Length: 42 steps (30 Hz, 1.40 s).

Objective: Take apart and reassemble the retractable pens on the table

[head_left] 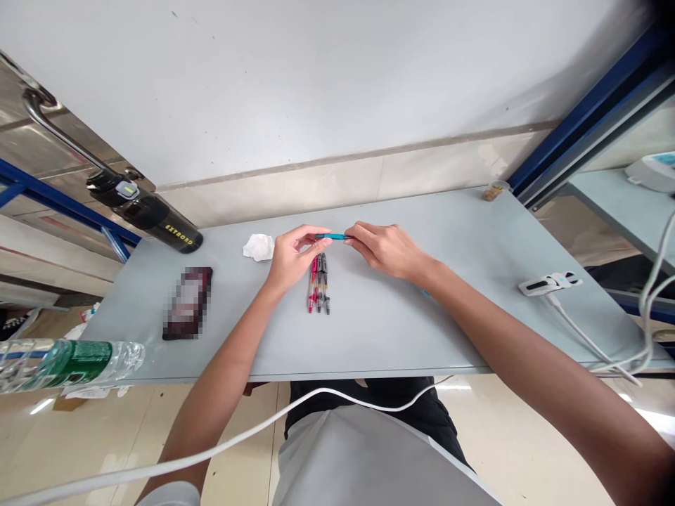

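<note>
A teal pen [334,237] is held level above the table between my two hands. My left hand [296,253] pinches its left end with thumb and fingers. At the other end, the closed fingertips of my right hand [382,247] grip the pen's tip. Just below, several pens [319,284] lie side by side on the table, one pink and the others dark grey, with their upper ends close to my left hand. A small teal piece [426,292] shows partly from behind my right forearm; its kind is hidden.
A crumpled white tissue [259,247] lies left of my left hand. Farther left are a black bottle [158,218], a blurred phone-like object [188,303] and a clear water bottle [79,362]. A power strip [549,284] and small jar [496,190] are right. A white cable [274,419] crosses my lap.
</note>
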Each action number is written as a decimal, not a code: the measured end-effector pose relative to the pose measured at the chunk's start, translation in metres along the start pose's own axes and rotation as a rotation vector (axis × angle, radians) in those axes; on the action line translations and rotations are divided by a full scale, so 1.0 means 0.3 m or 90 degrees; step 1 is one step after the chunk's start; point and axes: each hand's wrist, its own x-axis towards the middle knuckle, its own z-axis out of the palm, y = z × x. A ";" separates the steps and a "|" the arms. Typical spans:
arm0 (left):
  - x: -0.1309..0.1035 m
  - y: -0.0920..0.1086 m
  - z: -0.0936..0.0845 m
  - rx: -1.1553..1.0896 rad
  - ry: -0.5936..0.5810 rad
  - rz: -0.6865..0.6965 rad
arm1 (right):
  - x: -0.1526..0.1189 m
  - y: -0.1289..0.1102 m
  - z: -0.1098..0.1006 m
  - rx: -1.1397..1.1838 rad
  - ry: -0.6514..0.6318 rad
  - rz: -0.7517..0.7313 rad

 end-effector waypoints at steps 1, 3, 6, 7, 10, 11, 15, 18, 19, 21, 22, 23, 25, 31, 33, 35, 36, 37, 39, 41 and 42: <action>-0.001 0.003 0.000 -0.005 0.001 -0.008 | 0.000 0.000 0.000 -0.001 0.002 0.000; -0.002 0.005 0.000 -0.015 0.004 -0.022 | 0.001 -0.002 0.000 0.000 0.004 0.001; -0.004 -0.002 0.001 -0.023 0.010 -0.015 | 0.003 -0.005 -0.004 0.003 -0.007 0.009; -0.005 -0.007 0.000 -0.022 0.012 -0.006 | 0.004 -0.007 -0.007 0.006 -0.016 0.014; -0.005 -0.020 -0.001 -0.012 0.013 0.025 | 0.007 -0.013 -0.017 0.040 -0.036 0.030; -0.005 -0.023 -0.001 -0.002 0.015 0.036 | 0.009 -0.014 -0.020 0.064 -0.038 0.035; -0.004 -0.019 0.000 0.025 0.030 0.069 | 0.018 -0.020 -0.045 0.254 -0.031 0.082; -0.004 -0.006 0.005 -0.018 0.045 0.051 | 0.028 -0.023 -0.076 0.512 0.018 0.188; -0.004 -0.003 0.007 -0.036 0.049 0.039 | 0.034 -0.023 -0.086 0.605 0.045 0.225; -0.005 0.001 0.011 -0.060 0.049 0.016 | 0.046 -0.022 -0.102 0.761 0.115 0.286; -0.006 0.002 0.013 -0.065 0.041 0.009 | 0.053 -0.020 -0.106 0.815 0.156 0.310; -0.007 0.003 0.015 -0.064 0.030 0.006 | 0.060 -0.017 -0.108 0.854 0.197 0.331; -0.010 0.005 0.019 -0.044 -0.006 0.001 | 0.072 -0.009 -0.105 0.903 0.248 0.372; -0.013 0.018 0.020 0.040 -0.024 -0.017 | 0.077 0.046 -0.090 1.117 0.304 0.466; -0.010 0.020 0.016 0.061 -0.008 -0.015 | 0.070 0.071 -0.094 1.193 0.325 0.490; -0.007 0.021 0.013 0.077 0.000 -0.016 | 0.062 0.093 -0.101 1.240 0.342 0.516; -0.006 0.021 0.012 0.081 0.002 -0.017 | 0.057 0.102 -0.105 1.255 0.355 0.531; -0.006 0.021 0.011 0.080 0.003 -0.018 | 0.053 0.109 -0.110 1.266 0.369 0.547; -0.006 0.021 0.012 0.077 0.002 -0.021 | 0.047 0.114 -0.120 1.278 0.396 0.570; -0.008 0.021 0.014 0.076 0.000 -0.025 | 0.045 0.111 -0.130 1.272 0.410 0.578; -0.009 0.021 0.014 0.075 -0.001 -0.026 | 0.044 0.107 -0.135 1.263 0.415 0.576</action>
